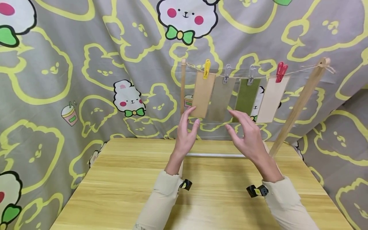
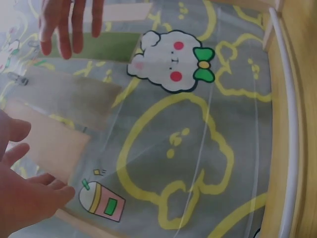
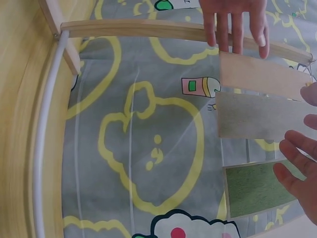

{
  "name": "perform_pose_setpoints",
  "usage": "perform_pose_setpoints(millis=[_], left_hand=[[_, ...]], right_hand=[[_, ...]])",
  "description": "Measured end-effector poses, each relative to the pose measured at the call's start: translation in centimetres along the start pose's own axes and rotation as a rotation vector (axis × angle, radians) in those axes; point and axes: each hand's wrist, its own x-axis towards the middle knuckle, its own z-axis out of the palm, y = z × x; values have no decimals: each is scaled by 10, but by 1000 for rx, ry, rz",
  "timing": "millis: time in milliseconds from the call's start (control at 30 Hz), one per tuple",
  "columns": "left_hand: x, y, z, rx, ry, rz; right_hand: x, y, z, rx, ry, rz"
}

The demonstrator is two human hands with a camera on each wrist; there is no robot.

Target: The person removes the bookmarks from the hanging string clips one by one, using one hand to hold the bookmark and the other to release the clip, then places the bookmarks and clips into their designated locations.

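Four-card row aside, each card hangs from a string (image 1: 296,71) by a clothespin. A tan card (image 1: 203,95) is under a yellow clothespin (image 1: 206,69), and a grey card (image 1: 223,95) under a clear clothespin (image 1: 227,74). To their right, a green card (image 1: 247,94) has another clear clothespin (image 1: 251,75); a cream card (image 1: 271,102) has a red clothespin (image 1: 281,72). My left hand (image 1: 186,134), fingers relaxed, overlaps the tan card's lower edge in the head view. My right hand (image 1: 248,137) is raised before the green card, fingers loosely bent. Both hold nothing.
The string runs between two wooden posts, a left post (image 1: 183,86) and a right post (image 1: 300,99). A white rod (image 1: 215,155) joins the frame low down, above the wooden table (image 1: 120,179). Behind hangs a grey patterned cloth (image 1: 155,73).
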Motion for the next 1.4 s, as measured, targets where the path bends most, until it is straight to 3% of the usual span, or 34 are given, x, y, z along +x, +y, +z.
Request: perform_pose_setpoints(millis=[267,600,1400], left_hand=[[4,-5,6,-71,84,-2],[4,33,1,-115,128,29],[7,40,-1,-117,127,55]], right_hand=[[9,1,0,14,9,-6],[26,-3,7,24,-4,-31],[74,-19,7,-4,4,-105]])
